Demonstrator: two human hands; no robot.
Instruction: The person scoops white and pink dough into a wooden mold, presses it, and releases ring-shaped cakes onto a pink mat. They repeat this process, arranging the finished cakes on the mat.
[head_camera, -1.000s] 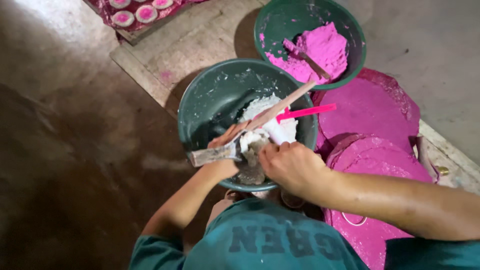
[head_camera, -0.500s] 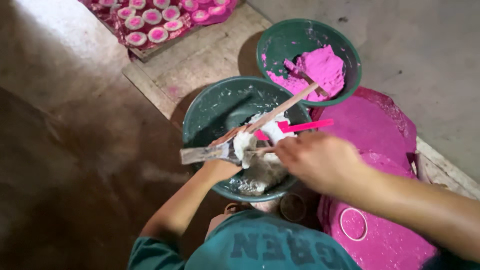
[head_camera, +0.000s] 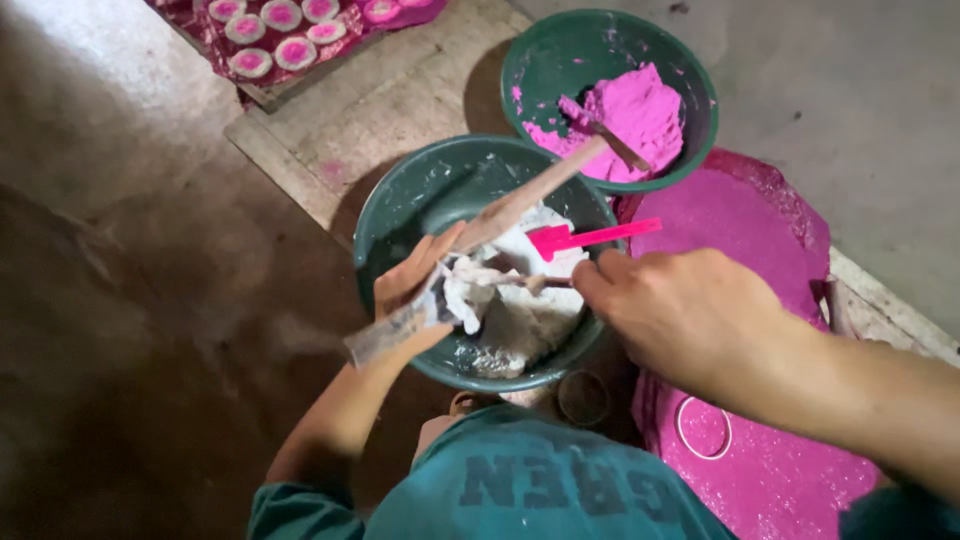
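We hold a flat wooden paddle (head_camera: 470, 250) clamped in our left hand (head_camera: 410, 295), the fingers wrapped round its paste-caked lower end, while our right hand (head_camera: 690, 310) is pinched shut on a thin stick (head_camera: 535, 283) whose tip scrapes white paste off the paddle. The landmark is the dark green mixing bowl (head_camera: 400, 200), over which both hands work; the white paste (head_camera: 520, 310) lies heaped in its right half, directly under the paddle. Just behind and to the right of this bowl stands a second green bowl (head_camera: 690, 70) holding pink powder (head_camera: 625, 115). To the bowl's right spreads a pink-dusted sheet (head_camera: 740, 220), and a small pink plastic scoop (head_camera: 590, 238) rests across the bowl's right rim. Far behind the bowl to the left sits a tray of small pink-centred cups (head_camera: 290, 30). We judge the step to be cleaning the paddle; the next move calls for drawing the stick along the blade so the paste drops into the bowl.
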